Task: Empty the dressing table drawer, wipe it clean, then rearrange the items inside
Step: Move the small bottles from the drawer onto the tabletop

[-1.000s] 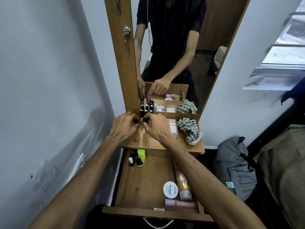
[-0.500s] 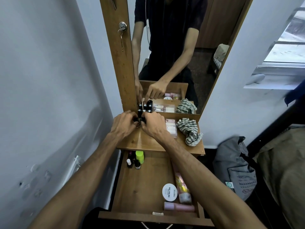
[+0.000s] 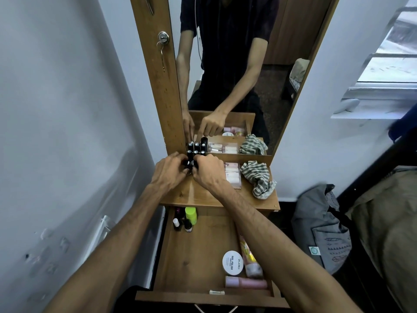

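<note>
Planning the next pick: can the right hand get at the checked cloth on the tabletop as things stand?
Probably yes. The checked cloth lies uncovered on the tabletop, to the right of the right hand, with only a flat clear box between them. But that hand, like the left hand, grips small black bottles, so it must let go first.

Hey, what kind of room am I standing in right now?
Probably a bedroom or dressing corner at home. You face a wooden dressing table with a tall mirror, its open drawer holds cosmetics such as a nail polish tub, and a backpack sits on the floor.
</note>
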The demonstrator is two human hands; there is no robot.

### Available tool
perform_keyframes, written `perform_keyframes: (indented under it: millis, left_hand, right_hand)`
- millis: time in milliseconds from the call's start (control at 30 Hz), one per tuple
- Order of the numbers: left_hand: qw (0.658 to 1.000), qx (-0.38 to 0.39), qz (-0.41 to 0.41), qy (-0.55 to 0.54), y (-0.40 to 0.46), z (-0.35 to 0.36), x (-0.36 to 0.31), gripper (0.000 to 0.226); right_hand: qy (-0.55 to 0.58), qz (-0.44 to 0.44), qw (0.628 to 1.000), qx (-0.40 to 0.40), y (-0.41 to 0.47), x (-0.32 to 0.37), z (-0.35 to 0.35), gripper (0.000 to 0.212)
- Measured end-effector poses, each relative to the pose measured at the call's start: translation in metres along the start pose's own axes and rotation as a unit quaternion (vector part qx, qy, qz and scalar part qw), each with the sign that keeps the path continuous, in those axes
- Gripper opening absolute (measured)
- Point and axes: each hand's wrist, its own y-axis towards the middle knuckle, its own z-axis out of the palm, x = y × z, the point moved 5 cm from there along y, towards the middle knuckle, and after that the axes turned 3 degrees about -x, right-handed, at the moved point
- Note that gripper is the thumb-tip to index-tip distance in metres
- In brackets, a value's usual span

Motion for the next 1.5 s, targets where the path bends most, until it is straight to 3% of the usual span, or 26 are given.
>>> perform_keyframes:
  millis: [200, 433, 633, 767, 967, 1267, 1500]
  left_hand:
    - [1.000, -0.022, -0.007, -0.015, -0.011, -0.003, 0.004, 0.047]
    - [0.990, -0.134, -0.003, -0.041, -0.050, -0.009, 0.006, 0.003]
    - [0.986, -0.142, -0.011, -0.091, -0.108, 0.013, 0.015, 0.005]
    - [0.991, -0.103, -0.022, -0.082, -0.144, 0.037, 0.023, 0.009]
    - [0.999, -0.001, -0.037, -0.035, -0.162, 0.061, 0.035, 0.021]
    - [0.997, 0.038, -0.062, -0.023, -0.158, 0.069, 0.031, 0.017]
    - [0.996, 0.052, -0.049, -0.051, -0.166, 0.063, 0.032, 0.005]
  right_hand:
    - [0.017, -0.022, 0.999, -0.031, -0.015, -0.001, -0.005, 0.024]
    - [0.082, -0.032, 0.996, -0.025, -0.062, -0.002, -0.003, 0.020]
    - [0.125, 0.001, 0.992, -0.004, -0.116, 0.001, 0.019, 0.022]
    - [0.101, 0.020, 0.992, 0.073, -0.142, 0.005, 0.047, 0.037]
    - [0.080, 0.022, 0.990, 0.116, -0.151, 0.008, 0.069, 0.038]
    - [0.077, 0.032, 0.987, 0.138, -0.152, 0.011, 0.076, 0.026]
    - [0.094, 0.044, 0.988, 0.112, -0.157, 0.009, 0.069, 0.027]
